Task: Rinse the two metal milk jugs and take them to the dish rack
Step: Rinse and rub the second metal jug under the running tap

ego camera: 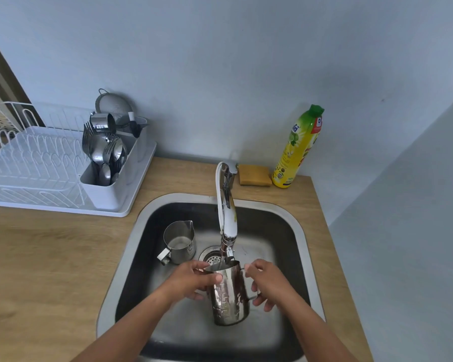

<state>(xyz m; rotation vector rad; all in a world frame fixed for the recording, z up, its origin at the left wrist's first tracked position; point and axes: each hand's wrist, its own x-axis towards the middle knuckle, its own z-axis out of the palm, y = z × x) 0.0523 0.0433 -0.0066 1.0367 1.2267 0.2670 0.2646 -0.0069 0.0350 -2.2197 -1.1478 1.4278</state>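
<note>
Holding shiny dented metal jug under tap, both hands

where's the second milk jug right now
In the head view, the second milk jug stands upright in the sink, left of the drain and faucet, untouched by either hand.

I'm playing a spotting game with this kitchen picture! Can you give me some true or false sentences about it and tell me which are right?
1. Both hands hold one metal jug under the tap. True.
2. The second jug is already in the dish rack. False: it stands in the sink.
3. The soap bottle has a green cap. True.
4. The sponge lies in the sink. False: it lies on the counter, beside the bottle.
</note>
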